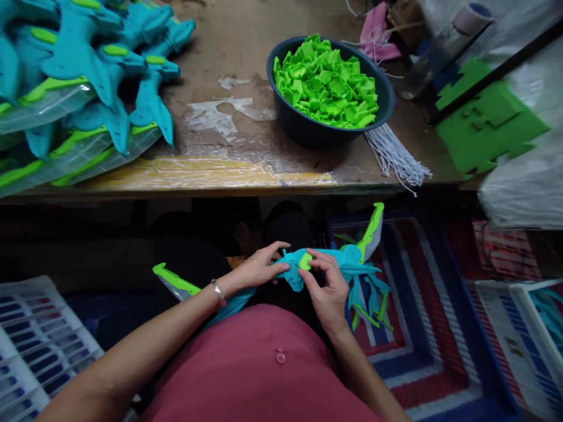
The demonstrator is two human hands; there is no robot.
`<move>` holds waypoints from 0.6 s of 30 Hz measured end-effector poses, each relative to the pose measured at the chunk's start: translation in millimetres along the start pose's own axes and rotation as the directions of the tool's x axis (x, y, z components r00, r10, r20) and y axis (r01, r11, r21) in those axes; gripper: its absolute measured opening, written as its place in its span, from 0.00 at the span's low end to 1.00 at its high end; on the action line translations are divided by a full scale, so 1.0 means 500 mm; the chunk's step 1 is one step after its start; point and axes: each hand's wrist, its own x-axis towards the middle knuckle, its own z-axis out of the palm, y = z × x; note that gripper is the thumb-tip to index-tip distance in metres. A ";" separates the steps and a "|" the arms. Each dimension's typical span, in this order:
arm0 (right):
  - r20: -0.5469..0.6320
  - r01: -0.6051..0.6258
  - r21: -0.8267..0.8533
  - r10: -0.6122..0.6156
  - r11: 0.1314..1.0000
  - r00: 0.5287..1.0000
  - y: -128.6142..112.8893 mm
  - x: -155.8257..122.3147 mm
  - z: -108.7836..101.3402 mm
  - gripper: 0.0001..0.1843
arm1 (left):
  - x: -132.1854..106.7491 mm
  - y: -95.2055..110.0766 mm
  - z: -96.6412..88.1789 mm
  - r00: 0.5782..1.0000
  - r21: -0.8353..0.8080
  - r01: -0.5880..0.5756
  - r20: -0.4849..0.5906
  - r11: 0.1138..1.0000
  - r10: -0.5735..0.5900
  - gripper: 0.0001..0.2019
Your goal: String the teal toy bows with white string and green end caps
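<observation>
Across my lap lies a turquoise toy with lime-edged wings, a winged creature body (338, 256), its head pointing toward me. My left hand (264, 265) grips the toy beside its head, thumb on top. Between the thumb and fingers of my right hand (326, 284) is a small lime-green plastic piece (305, 261), held against the toy's head. Whether the piece is seated or only touching, I cannot tell. One wing (372, 233) sticks up at the right, and another wing (176, 281) shows behind my left forearm.
A dark bowl (387, 97) of lime-green pieces stands on the table (237, 35). Similar turquoise toys (83, 53) are piled at the left. White strings (391, 153) hang over the table edge. A blue crate (479, 346) with turquoise parts is at the right, a white basket (44, 334) at the left.
</observation>
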 end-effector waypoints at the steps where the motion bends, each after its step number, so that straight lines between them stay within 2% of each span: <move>1: 0.004 0.029 -0.031 -0.029 0.999 1.000 0.000 0.003 -0.003 0.07 | -0.005 0.001 -0.003 0.999 -0.038 0.021 0.026 0.999 -0.020 0.27; 3: 0.025 0.083 -0.095 -0.081 0.992 0.996 0.003 0.005 -0.007 0.07 | -0.013 0.004 -0.006 0.998 -0.092 0.048 0.049 0.995 -0.043 0.26; 8: 0.143 0.244 -0.239 -0.215 0.940 0.966 0.009 -0.006 0.001 0.04 | -0.014 0.010 0.002 0.999 -0.137 0.040 0.028 0.990 -0.036 0.23; 11: 0.176 0.255 -0.291 -0.210 0.922 0.962 0.009 -0.011 0.004 0.05 | -0.008 0.010 0.009 0.999 -0.153 0.041 0.022 0.987 -0.038 0.23; 14: 0.236 0.248 -0.312 -0.178 0.917 0.955 0.011 -0.011 -0.002 0.01 | -0.002 0.008 0.009 0.998 -0.172 0.066 0.023 0.983 -0.063 0.23; 18: 0.328 0.286 -0.329 -0.175 0.900 0.928 0.018 -0.007 -0.015 0.07 | 0.003 0.004 0.005 0.995 -0.178 0.100 0.017 0.979 -0.098 0.26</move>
